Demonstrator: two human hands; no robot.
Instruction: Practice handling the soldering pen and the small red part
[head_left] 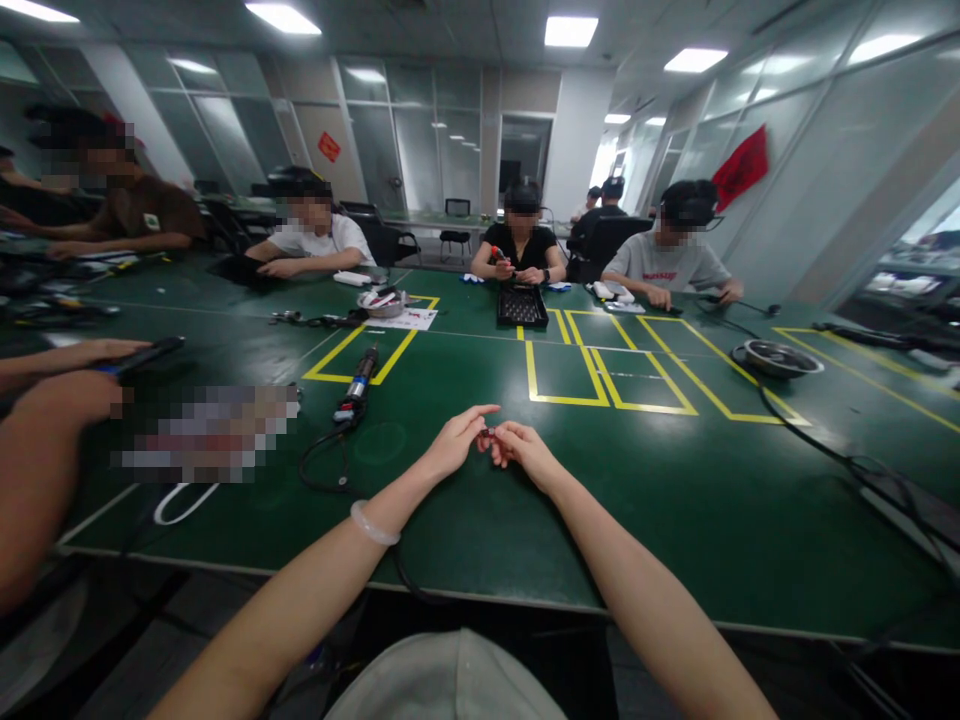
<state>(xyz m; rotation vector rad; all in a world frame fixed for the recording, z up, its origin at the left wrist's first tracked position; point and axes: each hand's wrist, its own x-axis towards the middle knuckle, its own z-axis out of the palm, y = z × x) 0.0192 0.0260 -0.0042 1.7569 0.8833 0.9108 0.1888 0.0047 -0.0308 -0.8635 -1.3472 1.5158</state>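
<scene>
1. We see the table (675, 500) topped in smooth green matting, matt with a faint sheen.
2. Our bracelet (373, 524) looks glossy, milky, glass-like.
3. The bowl (778, 357) is shiny metal.
4. The tiny part (486, 432) we pinch is dark; finish unclear.

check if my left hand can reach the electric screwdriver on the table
Probably yes: the electric screwdriver lies just left of the left hand on bare green table, nothing between them. But it and the right hand pinch a small dark part, so it would have to let go.
</scene>
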